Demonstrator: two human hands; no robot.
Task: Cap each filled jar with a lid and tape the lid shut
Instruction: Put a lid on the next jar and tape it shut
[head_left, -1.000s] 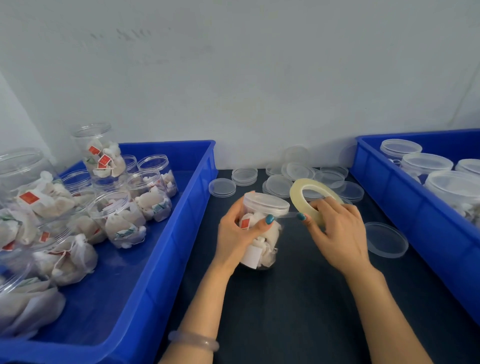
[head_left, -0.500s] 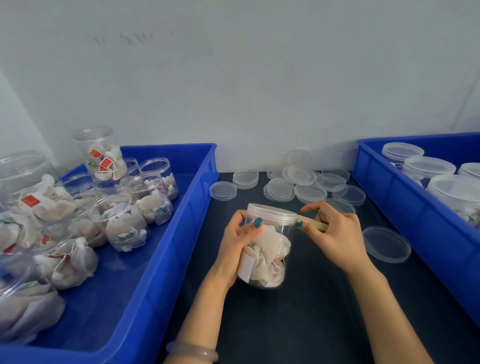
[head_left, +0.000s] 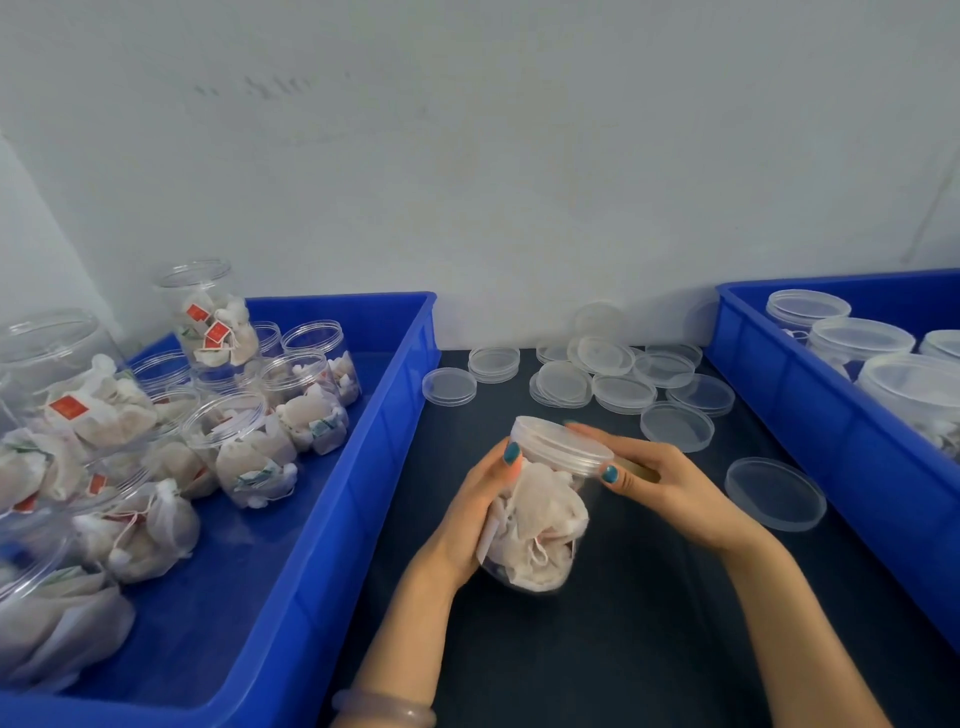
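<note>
The filled jar (head_left: 535, 525) of tea bags is at the centre of the dark worktop (head_left: 623, 639), tipped so its mouth leans away and to the right. Whether its base touches the worktop I cannot tell. The left hand (head_left: 480, 501) wraps the jar's left wall, fingers curled round it and thumb up by the rim, which I judge steadies the jar and lets it be turned. The lid (head_left: 558, 444) sits on the mouth. The right hand (head_left: 670, 483) is clamped on the lid's right edge, thumb on the near rim and fingers reaching round the back. That grip suits pressing tape along the seam. A yellowish sliver under that palm looks like the tape roll (head_left: 638, 469) (mostly hidden).

Behind the jar lie loose lids (head_left: 618, 384), some stacked, and one single lid (head_left: 774, 493) lies just beside the right wrist, where the roll could catch it. The left blue bin (head_left: 332, 519) holds uncapped filled jars (head_left: 244, 447). The right blue bin (head_left: 810, 415) holds capped jars (head_left: 862, 338). Both bins flank the hands closely, leaving a narrow lane.
</note>
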